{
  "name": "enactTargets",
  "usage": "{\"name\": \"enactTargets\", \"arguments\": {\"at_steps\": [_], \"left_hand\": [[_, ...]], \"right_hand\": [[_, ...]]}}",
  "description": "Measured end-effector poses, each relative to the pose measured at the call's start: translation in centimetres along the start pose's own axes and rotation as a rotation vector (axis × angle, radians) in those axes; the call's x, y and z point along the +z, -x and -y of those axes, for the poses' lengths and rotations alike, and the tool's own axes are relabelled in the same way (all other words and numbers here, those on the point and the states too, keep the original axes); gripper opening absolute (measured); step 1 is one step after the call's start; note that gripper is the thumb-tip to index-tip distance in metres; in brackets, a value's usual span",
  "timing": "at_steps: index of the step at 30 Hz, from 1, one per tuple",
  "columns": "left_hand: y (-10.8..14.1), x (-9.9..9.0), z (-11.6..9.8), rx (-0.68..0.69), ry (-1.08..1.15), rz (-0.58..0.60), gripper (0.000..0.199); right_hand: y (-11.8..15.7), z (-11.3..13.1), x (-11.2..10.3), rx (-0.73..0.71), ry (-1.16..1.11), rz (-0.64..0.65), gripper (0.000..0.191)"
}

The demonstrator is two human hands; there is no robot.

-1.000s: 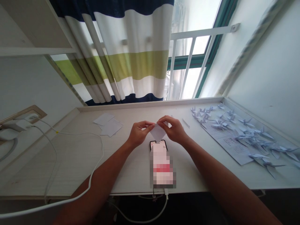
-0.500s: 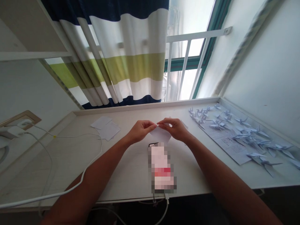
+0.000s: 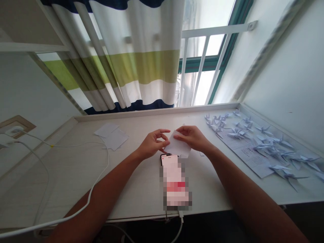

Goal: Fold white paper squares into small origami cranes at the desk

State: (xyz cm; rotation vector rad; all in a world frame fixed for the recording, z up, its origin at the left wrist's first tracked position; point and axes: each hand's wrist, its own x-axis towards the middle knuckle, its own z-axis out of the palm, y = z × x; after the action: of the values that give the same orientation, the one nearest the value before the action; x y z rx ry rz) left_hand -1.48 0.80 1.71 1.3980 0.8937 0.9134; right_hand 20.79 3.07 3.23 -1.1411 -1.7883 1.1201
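Note:
A white sheet of paper (image 3: 178, 147) is held up over the middle of the white table, just beyond a phone (image 3: 174, 179). My right hand (image 3: 193, 137) pinches its upper right part between thumb and fingers. At the sheet's left edge is my left hand (image 3: 154, 143), its fingers apart and curved, the thumb and fingertips close to the paper. Whether those fingertips grip the edge is not clear. The phone lies face up with its screen lit, partly pixelated.
Loose white sheets (image 3: 115, 138) lie at the back left. Several folded paper cranes (image 3: 272, 146) cover the right side, some on a printed sheet (image 3: 249, 158). A white cable (image 3: 97, 179) crosses the left forearm; another cable (image 3: 181, 217) runs from the phone.
The sheet has turned and shifted slightly right in my right hand. My left fingers have spread and moved off the top corner, down to the left edge. The view has shifted a little.

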Motion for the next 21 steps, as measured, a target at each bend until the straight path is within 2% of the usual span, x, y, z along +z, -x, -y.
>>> {"name": "enactTargets", "arguments": {"at_steps": [3, 11, 16, 21], "left_hand": [[0.1, 0.3, 0.4, 0.044, -0.045, -0.040, 0.061], [0.1, 0.3, 0.1, 0.094, -0.070, 0.007, 0.032], [0.2, 0.2, 0.1, 0.081, -0.030, 0.016, 0.029], [0.2, 0.2, 0.4, 0.039, -0.009, 0.074, 0.027]], "right_hand": [[0.2, 0.3, -0.2, -0.011, 0.011, 0.045, 0.032], [1.1, 1.7, -0.2, 0.008, -0.074, 0.329, 0.031], [1.4, 2.3, -0.3, 0.001, 0.042, 0.387, 0.030], [1.5, 2.3, -0.3, -0.085, 0.221, 0.383, 0.026]]}}
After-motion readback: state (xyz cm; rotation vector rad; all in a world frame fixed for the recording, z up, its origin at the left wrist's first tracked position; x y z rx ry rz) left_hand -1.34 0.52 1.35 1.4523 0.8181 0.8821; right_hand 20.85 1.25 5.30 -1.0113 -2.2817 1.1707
